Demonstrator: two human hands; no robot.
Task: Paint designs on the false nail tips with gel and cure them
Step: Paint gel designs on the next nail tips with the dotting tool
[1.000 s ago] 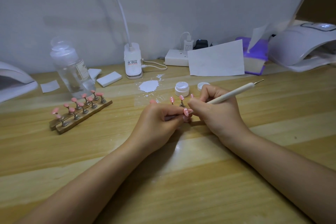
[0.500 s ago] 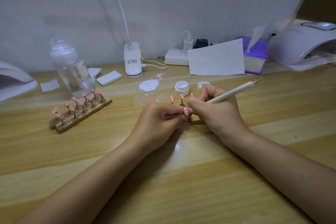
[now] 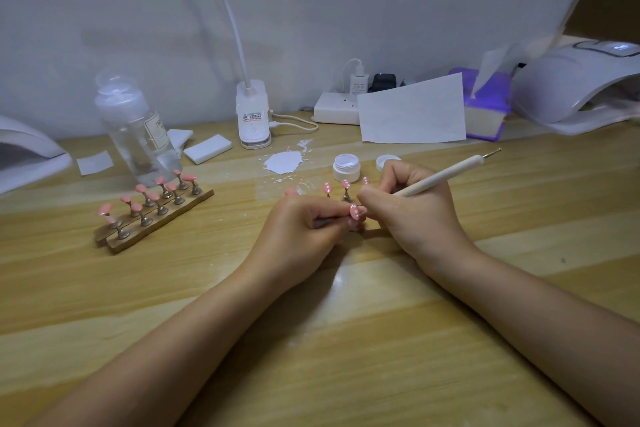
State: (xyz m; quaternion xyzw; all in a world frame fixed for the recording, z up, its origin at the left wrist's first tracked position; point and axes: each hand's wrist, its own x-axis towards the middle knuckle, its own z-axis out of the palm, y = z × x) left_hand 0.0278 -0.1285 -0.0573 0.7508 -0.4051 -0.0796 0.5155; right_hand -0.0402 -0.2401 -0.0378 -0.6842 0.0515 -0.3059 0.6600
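Left hand point(image 3: 304, 229) pinches the stand of a pink tip point(image 3: 354, 211) just above the table point(image 3: 381, 340) — white dots show on it. Right hand point(image 3: 412, 208) grips the pen point(image 3: 446, 175) like a pencil, working end hidden. Keep both wrists on the table, touch lightly, space dots evenly — reload from the jar point(image 3: 346, 167) behind when they thin

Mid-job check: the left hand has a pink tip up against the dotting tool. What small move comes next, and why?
Probably add one more white dot. The left hand pinches the pink false nail tip, already dotted white, while the right hand grips the cream dotting tool at it. The open white gel jar stands just behind.
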